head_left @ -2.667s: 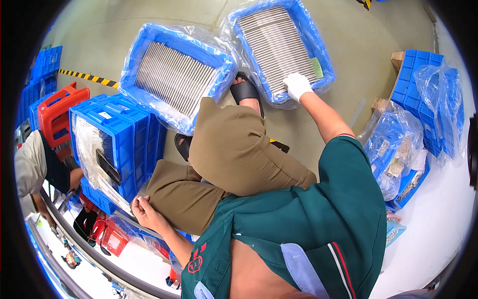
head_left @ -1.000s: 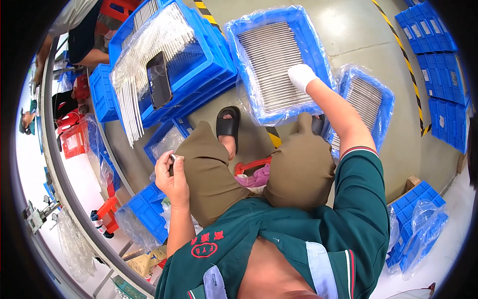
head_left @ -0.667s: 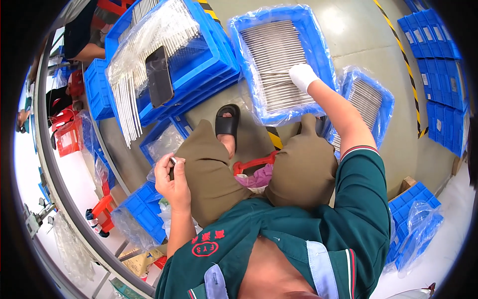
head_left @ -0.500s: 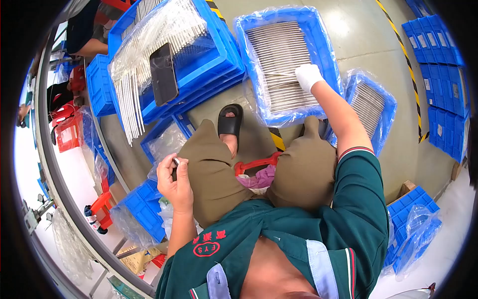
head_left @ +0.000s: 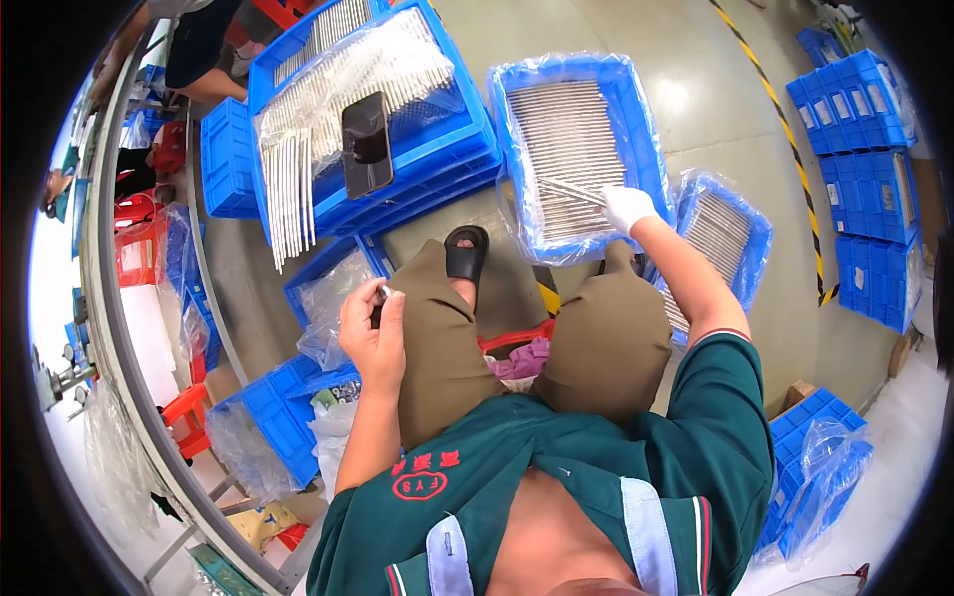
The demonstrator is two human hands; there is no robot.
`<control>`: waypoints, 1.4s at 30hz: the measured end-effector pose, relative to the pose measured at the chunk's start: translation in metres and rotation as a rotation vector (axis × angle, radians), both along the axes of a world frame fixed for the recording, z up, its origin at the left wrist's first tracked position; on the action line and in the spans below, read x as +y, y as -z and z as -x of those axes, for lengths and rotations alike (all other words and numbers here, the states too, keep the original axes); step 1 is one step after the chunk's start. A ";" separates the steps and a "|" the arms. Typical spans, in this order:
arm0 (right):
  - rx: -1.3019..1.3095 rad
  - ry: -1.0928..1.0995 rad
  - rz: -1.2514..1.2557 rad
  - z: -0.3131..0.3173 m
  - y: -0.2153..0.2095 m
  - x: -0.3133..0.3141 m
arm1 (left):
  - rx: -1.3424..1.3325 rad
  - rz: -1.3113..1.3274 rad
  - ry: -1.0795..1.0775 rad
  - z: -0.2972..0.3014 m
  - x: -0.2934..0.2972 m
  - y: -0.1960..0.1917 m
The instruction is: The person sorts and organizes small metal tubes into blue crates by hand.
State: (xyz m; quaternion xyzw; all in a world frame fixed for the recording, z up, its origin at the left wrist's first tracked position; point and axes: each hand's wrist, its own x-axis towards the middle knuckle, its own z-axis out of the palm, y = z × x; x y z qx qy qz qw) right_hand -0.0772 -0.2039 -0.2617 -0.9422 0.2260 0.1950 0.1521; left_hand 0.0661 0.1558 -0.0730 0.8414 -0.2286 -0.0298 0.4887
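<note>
My right hand (head_left: 628, 208), in a white glove, is closed over the near right part of a blue bin (head_left: 646, 129) lined with clear plastic. A thin silvery metal rod (head_left: 570, 190) slants out from its fingers, across the rows of like rods (head_left: 561, 124) that fill the bin. My bare left hand (head_left: 372, 333) is raised beside my left knee. Its thumb and fingers pinch a small, dark and shiny piece (head_left: 382, 292), mostly hidden, whose kind I cannot make out.
At the left, stacked blue crates (head_left: 437, 159) carry loose metal rods (head_left: 288, 189), plastic film and a black phone (head_left: 367, 146). A smaller bin of rods (head_left: 717, 233) stands right of my right forearm. More blue crates (head_left: 874, 189) are stacked far right, beyond a yellow-black floor stripe (head_left: 785, 114).
My right hand has come nearer to me across the bin, and a metal rod now slants from its fingers. My left hand keeps its pinch. The whole view has shifted slightly.
</note>
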 end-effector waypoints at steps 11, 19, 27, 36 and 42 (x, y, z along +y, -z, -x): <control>-0.661 0.786 -0.476 0.082 -0.139 0.027 | 0.040 0.233 0.115 0.007 -0.013 0.004; -0.918 0.760 -0.580 0.106 -0.253 0.157 | 0.493 0.628 0.359 0.036 -0.025 -0.021; -0.785 0.505 -0.452 0.112 -0.248 0.210 | 1.152 0.811 0.721 0.047 -0.014 -0.037; -0.693 0.372 -0.291 0.103 -0.266 0.221 | 1.042 0.564 0.715 0.045 0.001 -0.031; -0.684 0.545 -0.471 0.092 -0.255 0.225 | 1.009 0.520 0.775 0.064 -0.006 -0.032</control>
